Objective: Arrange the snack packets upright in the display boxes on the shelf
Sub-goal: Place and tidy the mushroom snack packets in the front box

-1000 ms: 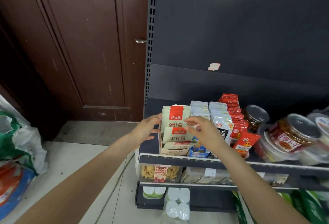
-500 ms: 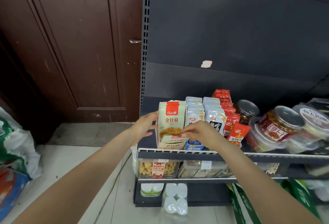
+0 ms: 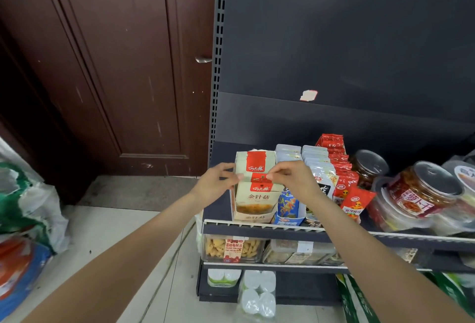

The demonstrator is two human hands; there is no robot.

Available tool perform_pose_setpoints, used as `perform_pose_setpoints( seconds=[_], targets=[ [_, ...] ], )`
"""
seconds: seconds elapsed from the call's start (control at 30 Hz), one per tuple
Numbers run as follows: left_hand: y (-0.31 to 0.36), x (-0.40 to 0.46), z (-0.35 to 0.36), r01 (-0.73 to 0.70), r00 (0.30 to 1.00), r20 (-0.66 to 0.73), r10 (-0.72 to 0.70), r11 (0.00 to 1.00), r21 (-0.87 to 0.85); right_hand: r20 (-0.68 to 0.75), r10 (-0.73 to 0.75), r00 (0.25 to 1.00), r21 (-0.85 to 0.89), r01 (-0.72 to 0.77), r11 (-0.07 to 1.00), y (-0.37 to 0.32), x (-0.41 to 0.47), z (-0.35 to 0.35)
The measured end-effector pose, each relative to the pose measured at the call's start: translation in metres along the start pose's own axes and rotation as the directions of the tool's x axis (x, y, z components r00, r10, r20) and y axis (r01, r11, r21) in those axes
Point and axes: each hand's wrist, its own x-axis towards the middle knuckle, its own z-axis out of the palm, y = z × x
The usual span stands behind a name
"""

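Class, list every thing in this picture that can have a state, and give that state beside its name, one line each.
Left hand: pinching a cream packet's left edge.
Right hand: pinching the same packet's top.
Cream packet: upright, held in the cream box.
Cream box: open-topped, packets standing inside.
Grey packets: upright in rows.
Red packets: upright in a row.
Jar: lidded, tilted.
Door: closed.

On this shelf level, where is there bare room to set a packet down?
Bare shelf lies left of the cream box, out to the upright, and behind the boxes by the back panel. From the cream box rightward to the jars it is crowded.
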Motion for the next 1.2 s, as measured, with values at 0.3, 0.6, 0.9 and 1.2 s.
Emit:
perform_pose_setpoints(
  seconds=[0.3,0.6,0.9,1.2],
  targets=[
    [0.018,0.036,0.007,-0.010,0.986,-0.166,0.032,0.991,0.135,-0.239,-0.105,0.965,-0.374,0.009,0.928,0.005,0.030,0.011],
    [0.013,0.044,0.008,0.052,0.995,-0.095,-0.040,0.991,0.127,-0.038,-0.103,0.994,-0.397,0.079,0.914,0.011,0.022,0.009],
    [0.009,0.047,0.007,0.092,0.989,-0.112,-0.092,0.996,0.000,0.126,-0.039,0.991,-0.305,0.076,0.949,0.009,0.006,0.000],
    [0.014,0.048,0.010,0.043,0.974,-0.229,0.004,0.979,0.199,0.193,0.060,0.979,-0.070,-0.048,0.996,0.001,-0.007,-0.014]
  ],
)
